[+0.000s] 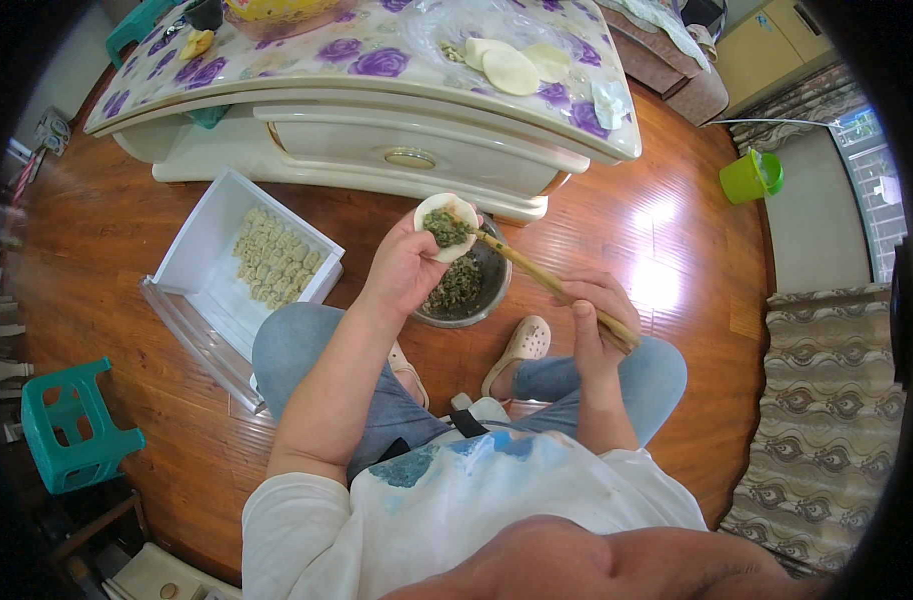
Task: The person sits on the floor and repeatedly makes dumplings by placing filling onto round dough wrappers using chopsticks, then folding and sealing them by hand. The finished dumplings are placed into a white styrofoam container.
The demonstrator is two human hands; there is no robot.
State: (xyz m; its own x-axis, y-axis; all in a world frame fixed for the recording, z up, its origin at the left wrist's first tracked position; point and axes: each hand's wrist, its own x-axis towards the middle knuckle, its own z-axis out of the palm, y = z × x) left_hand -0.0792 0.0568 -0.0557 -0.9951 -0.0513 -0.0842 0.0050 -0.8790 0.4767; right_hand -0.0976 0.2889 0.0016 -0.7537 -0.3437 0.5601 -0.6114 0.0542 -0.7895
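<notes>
My left hand (402, 266) holds a round dumpling wrapper (467, 250) by its edge, with a mound of green chopped filling (444, 226) on it. In my right hand (597, 315) is a pair of wooden chopsticks (535, 271), their tips touching the filling. Below the wrapper, a metal bowl (499, 279) with more chopped filling (458, 289) stands on the floor, partly hidden by my left hand. Several finished dumplings (271, 259) lie in rows in a white drawer-like bin (201, 244) by my left knee.
Ahead is a coffee table (299, 90) with a floral cover. On it lie loose wrappers (510, 71), a plastic bag (441, 30) and a basket (276, 22). A green stool (81, 427) stands at left, a green bucket (743, 180) at right.
</notes>
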